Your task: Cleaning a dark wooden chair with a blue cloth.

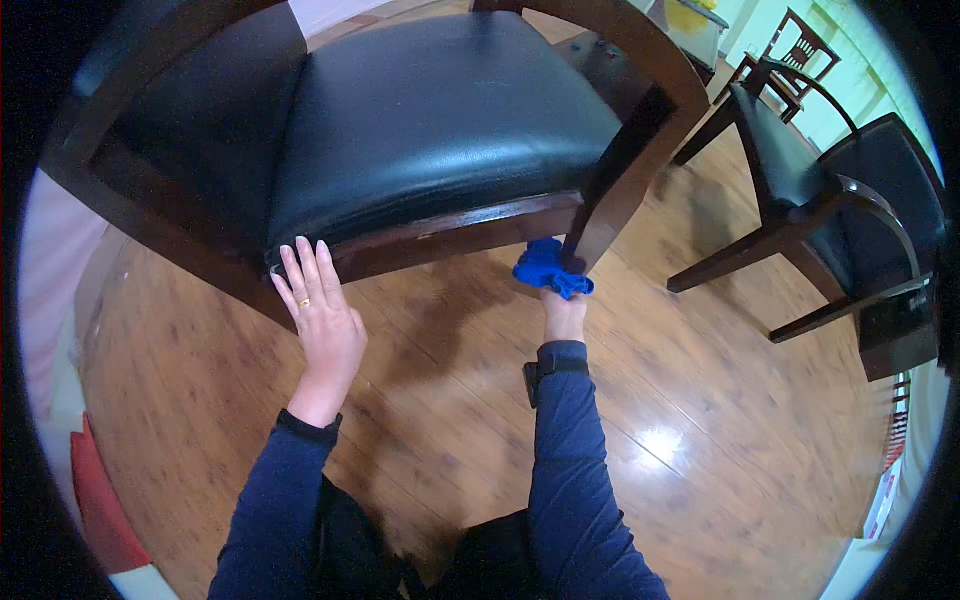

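A dark wooden armchair with a black padded seat (442, 112) fills the upper part of the view. My left hand (324, 319) rests its straightened fingertips on the frame near the back corner of the seat and holds nothing; a ring is on one finger. Bunched in my right hand (564, 311) is a blue cloth (541, 264), pressed against the chair's leg (596, 240) below the side rail (465, 238). The cloth covers most of the fingers of that hand.
Another dark armchair (787, 172) stands on the right, its legs on the wood-look floor (465, 420). Farther back are a wooden chair (802, 56) and a table (690, 34) at the top right. Red material (109, 502) lies along the left edge.
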Tool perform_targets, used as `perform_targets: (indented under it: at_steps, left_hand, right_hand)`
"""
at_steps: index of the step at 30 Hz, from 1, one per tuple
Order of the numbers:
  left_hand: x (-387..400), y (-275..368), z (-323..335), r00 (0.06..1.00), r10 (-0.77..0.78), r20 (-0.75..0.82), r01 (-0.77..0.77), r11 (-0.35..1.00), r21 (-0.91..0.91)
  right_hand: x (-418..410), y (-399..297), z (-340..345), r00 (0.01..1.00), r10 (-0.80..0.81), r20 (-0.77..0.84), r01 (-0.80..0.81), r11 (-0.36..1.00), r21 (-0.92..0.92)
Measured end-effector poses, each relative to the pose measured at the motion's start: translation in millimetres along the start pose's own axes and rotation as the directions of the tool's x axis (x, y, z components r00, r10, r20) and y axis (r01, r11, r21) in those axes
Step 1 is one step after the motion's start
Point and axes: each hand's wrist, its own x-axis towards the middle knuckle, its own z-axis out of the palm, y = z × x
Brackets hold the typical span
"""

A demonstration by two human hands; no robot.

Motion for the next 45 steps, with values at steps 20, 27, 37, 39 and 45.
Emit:
perform_targets:
  at_steps: [20, 27, 37, 39, 45]
  left_hand:
    - [-5, -5, 1, 1.0, -0.009, 0.009, 0.008, 0.999, 0.034]
    - [7, 21, -2, 0.999, -0.02, 0.03, 0.022, 0.997, -0.076]
    - [0, 3, -21, 0.994, -0.025, 0.106, 0.045, 0.979, -0.198]
    - [0, 2, -29, 0.991, -0.025, 0.13, 0.056, 0.97, -0.238]
    - [-15, 11, -57, 0.979, -0.078, 0.189, 0.166, 0.842, -0.513]
  right_hand:
    - [-18, 14, -17, 0.915, -0.121, 0.386, 0.363, 0.669, -0.648]
    - [-18, -38, 33, 0.909, -0.017, 0.416, 0.206, 0.887, -0.413]
    - [-151, 94, 91, 0.47, -0.587, 0.66, 0.721, -0.176, -0.67]
    - [-160, 101, 91, 0.452, -0.547, 0.705, 0.715, -0.25, -0.653]
    - [-132, 110, 74, 0.206, -0.446, 0.871, 0.671, -0.584, -0.458]
